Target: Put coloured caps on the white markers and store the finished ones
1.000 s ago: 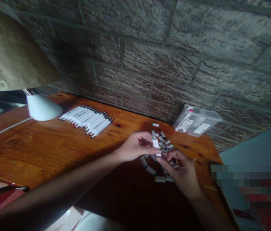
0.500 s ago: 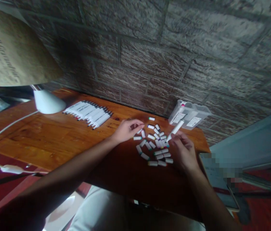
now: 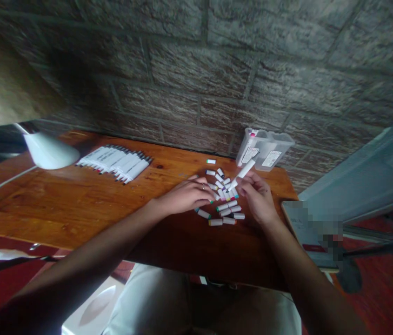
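Observation:
My right hand (image 3: 259,195) pinches a white marker (image 3: 244,172) that slants down to the left, its uncapped tip over a loose pile of marker caps (image 3: 229,204). The caps are short and white with coloured ends. At the pile's left side my left hand (image 3: 191,193) reaches palm down, fingers apart and slightly bent, covering some caps. Whether its fingertips touch a cap cannot be made out. Farther left lies a row of white markers (image 3: 114,160) side by side, tips bare.
A clear plastic case (image 3: 264,149) stands by the brick wall, a marker inside it. On the left is a lamp with a white base (image 3: 49,149). A tablet-like device (image 3: 308,232) lies at the table's right edge.
My left hand has moved over the left part of the cap pile. The marker in my right hand tilts lower. The whole view has shifted a little.

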`<move>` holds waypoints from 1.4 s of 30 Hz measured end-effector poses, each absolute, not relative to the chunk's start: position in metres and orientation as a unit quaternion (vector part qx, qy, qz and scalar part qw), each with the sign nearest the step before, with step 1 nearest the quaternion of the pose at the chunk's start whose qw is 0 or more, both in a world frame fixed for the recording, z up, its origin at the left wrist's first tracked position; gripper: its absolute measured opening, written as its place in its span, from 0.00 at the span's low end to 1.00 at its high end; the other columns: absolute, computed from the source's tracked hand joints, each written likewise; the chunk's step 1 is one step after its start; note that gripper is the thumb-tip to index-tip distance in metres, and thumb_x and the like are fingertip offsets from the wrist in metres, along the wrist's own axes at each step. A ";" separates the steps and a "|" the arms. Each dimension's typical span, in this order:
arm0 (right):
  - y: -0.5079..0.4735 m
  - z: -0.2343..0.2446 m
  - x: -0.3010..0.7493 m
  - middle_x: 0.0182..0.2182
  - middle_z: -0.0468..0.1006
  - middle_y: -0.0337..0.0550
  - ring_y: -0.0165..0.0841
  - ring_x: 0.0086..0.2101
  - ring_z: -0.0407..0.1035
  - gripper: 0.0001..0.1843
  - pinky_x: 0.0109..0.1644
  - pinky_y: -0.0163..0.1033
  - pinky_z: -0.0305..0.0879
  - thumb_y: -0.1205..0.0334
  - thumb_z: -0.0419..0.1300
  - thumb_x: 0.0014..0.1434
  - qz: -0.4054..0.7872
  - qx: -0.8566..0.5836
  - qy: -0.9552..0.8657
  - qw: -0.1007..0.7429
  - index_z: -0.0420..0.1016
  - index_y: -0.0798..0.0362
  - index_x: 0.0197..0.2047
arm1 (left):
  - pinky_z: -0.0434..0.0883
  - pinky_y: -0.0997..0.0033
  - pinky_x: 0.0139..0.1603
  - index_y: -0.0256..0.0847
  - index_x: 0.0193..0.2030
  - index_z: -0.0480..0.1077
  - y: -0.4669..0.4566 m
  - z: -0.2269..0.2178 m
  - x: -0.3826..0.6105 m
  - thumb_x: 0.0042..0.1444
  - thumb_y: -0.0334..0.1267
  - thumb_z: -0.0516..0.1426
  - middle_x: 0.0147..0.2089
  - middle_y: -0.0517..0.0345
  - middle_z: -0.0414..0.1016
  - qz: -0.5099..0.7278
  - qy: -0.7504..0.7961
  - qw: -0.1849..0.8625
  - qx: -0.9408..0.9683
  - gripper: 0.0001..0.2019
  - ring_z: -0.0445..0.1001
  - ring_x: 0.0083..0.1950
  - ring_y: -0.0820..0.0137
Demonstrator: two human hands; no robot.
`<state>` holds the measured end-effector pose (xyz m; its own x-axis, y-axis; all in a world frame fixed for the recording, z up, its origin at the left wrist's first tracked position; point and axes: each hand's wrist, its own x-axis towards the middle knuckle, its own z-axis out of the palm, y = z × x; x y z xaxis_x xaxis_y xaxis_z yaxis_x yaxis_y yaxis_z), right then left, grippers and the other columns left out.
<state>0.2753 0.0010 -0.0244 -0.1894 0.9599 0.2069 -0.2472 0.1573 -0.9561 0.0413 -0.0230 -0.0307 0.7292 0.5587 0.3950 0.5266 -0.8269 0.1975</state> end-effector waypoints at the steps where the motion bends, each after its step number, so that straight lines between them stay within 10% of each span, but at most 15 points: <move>1: 0.000 -0.024 0.275 0.31 0.81 0.36 0.28 0.29 0.70 0.10 0.33 0.33 0.64 0.59 0.70 0.52 0.564 -0.333 -0.532 0.537 0.79 0.48 0.38 | 0.63 0.65 0.52 0.46 0.49 0.77 -0.023 -0.031 0.042 0.62 0.34 0.59 0.50 0.55 0.82 0.221 0.299 0.030 0.928 0.10 0.73 0.52 0.65; 8: -0.012 -0.014 0.269 0.33 0.82 0.38 0.22 0.24 0.61 0.07 0.27 0.28 0.58 0.61 0.70 0.53 0.663 -0.285 -0.461 0.517 0.81 0.49 0.36 | 0.67 0.64 0.56 0.43 0.51 0.76 -0.027 -0.029 0.043 0.64 0.34 0.57 0.51 0.51 0.80 0.306 0.315 0.054 0.897 0.11 0.74 0.54 0.64; 17: -0.013 -0.003 0.270 0.31 0.76 0.34 0.24 0.25 0.59 0.12 0.25 0.29 0.58 0.58 0.72 0.47 0.717 -0.299 -0.371 0.508 0.79 0.47 0.37 | 0.75 0.70 0.49 0.35 0.48 0.74 -0.033 -0.014 0.044 0.60 0.39 0.62 0.45 0.50 0.80 0.551 0.335 0.330 0.690 0.12 0.79 0.45 0.69; 33: -0.013 -0.005 0.269 0.32 0.77 0.33 0.22 0.25 0.60 0.11 0.26 0.28 0.58 0.56 0.72 0.51 0.665 -0.317 -0.382 0.557 0.77 0.48 0.35 | 0.75 0.71 0.44 0.40 0.57 0.69 -0.027 -0.021 0.046 0.58 0.42 0.64 0.46 0.52 0.82 0.575 0.293 0.531 0.549 0.22 0.81 0.42 0.70; 42: -0.016 -0.004 0.266 0.39 0.81 0.35 0.21 0.25 0.65 0.10 0.28 0.28 0.65 0.55 0.72 0.52 0.620 -0.326 -0.406 0.587 0.79 0.46 0.36 | 0.76 0.70 0.45 0.35 0.42 0.76 -0.025 -0.025 0.046 0.48 0.36 0.70 0.40 0.54 0.84 0.578 0.309 0.592 0.468 0.15 0.81 0.39 0.71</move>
<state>0.2661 -0.0158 -0.0039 -0.0989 0.9925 0.0720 -0.4621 0.0183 -0.8866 0.0464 -0.0252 -0.0250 0.1394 0.9745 0.1757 -0.3948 -0.1080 0.9124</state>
